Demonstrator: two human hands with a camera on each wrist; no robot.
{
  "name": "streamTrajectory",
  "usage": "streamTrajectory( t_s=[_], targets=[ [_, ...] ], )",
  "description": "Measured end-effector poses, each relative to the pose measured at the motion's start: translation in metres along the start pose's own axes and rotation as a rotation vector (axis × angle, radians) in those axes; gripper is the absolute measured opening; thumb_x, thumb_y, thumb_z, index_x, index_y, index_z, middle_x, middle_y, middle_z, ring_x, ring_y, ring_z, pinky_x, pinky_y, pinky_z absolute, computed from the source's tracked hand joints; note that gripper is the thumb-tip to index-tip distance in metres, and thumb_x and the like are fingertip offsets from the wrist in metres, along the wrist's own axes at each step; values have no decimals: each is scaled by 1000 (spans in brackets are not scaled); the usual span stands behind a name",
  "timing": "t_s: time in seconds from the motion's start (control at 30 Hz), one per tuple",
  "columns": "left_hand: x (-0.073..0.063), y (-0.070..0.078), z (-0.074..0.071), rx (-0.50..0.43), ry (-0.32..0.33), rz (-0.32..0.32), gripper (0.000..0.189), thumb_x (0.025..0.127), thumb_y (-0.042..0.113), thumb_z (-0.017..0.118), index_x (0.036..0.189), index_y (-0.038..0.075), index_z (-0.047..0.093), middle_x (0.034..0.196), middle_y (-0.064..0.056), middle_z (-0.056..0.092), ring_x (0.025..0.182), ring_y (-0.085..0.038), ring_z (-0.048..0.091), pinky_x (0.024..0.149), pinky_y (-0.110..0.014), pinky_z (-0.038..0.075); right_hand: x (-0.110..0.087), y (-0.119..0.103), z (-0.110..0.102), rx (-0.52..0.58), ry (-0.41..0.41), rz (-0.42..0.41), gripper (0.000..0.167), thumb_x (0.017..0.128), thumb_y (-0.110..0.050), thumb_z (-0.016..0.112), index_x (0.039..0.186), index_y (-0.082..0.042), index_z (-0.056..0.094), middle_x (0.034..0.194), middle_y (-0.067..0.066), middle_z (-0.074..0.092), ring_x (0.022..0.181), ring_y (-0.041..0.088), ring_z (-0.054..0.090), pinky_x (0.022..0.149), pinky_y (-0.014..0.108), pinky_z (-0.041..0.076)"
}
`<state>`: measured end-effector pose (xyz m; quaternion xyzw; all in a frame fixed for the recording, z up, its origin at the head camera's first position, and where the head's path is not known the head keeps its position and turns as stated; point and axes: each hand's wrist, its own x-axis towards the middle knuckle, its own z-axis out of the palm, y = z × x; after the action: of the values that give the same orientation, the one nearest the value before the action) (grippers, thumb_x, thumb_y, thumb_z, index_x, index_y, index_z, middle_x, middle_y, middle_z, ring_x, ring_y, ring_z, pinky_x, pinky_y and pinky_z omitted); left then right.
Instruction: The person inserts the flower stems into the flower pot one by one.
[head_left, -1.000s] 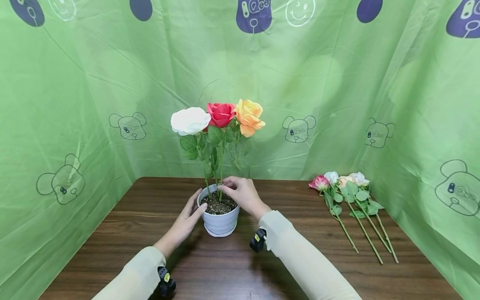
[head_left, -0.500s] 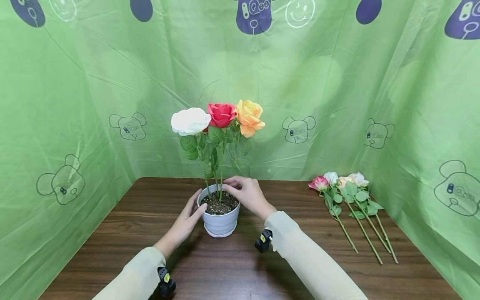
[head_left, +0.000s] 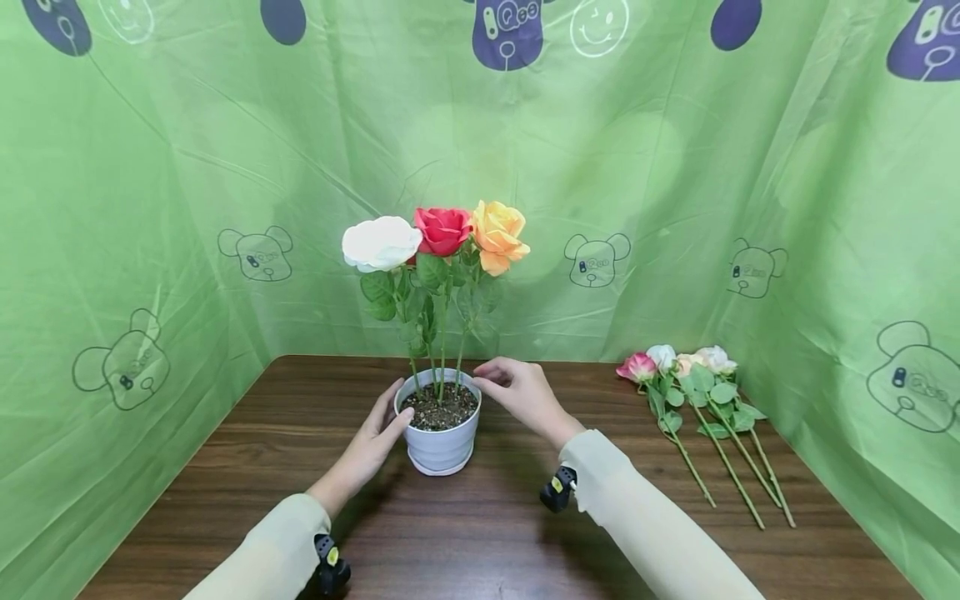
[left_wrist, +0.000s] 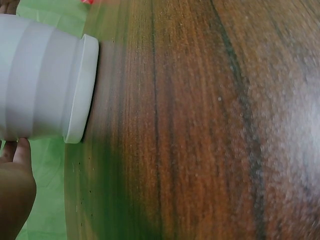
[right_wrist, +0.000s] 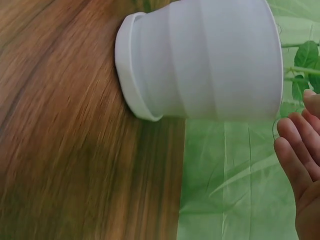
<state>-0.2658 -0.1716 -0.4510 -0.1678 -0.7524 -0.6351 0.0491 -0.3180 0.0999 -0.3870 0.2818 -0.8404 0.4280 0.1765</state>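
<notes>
A white flowerpot [head_left: 441,450] filled with dark soil [head_left: 438,412] stands on the wooden table in the head view. Upright in the soil are stems bearing a white rose [head_left: 381,243], a red rose [head_left: 443,231] and an orange rose [head_left: 499,237]. My left hand [head_left: 372,433] holds the pot at its left, thumb at the front rim and fingers along the side. Just past the right rim, my right hand [head_left: 527,398] has its fingers loosely bent with nothing between them. The right wrist view shows those fingertips [right_wrist: 283,145] close to the pot's rim.
Several loose roses [head_left: 675,362], pink, white and peach, lie on the right of the table [head_left: 300,442], stems toward the front. A green printed curtain [head_left: 480,125] encloses the back and both sides.
My right hand has let go of a stem and drawn back to the right, out past the pot's rim. The left hand and the pot have stayed put.
</notes>
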Motion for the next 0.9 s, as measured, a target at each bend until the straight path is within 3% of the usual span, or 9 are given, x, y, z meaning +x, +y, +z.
streamTrajectory(
  t_s=[0.5,0.9],
  targets=[
    [0,0,0,4,6,-1,63,107,21,51,159,7,19,160,-20,29,144,-35,31,115,-47,25,-32,37,-44,-67,6,55,17,91,-27,77,102,-14,76,89,-10,74,77,6,68,70,29,56],
    [0,-1,0,3,9,-6,63,107,22,51,160,9,20,159,-20,30,144,-35,32,115,-47,26,-66,80,-86,-154,28,173,19,91,-31,77,102,-15,76,89,-9,74,80,10,68,71,31,56]
  ],
)
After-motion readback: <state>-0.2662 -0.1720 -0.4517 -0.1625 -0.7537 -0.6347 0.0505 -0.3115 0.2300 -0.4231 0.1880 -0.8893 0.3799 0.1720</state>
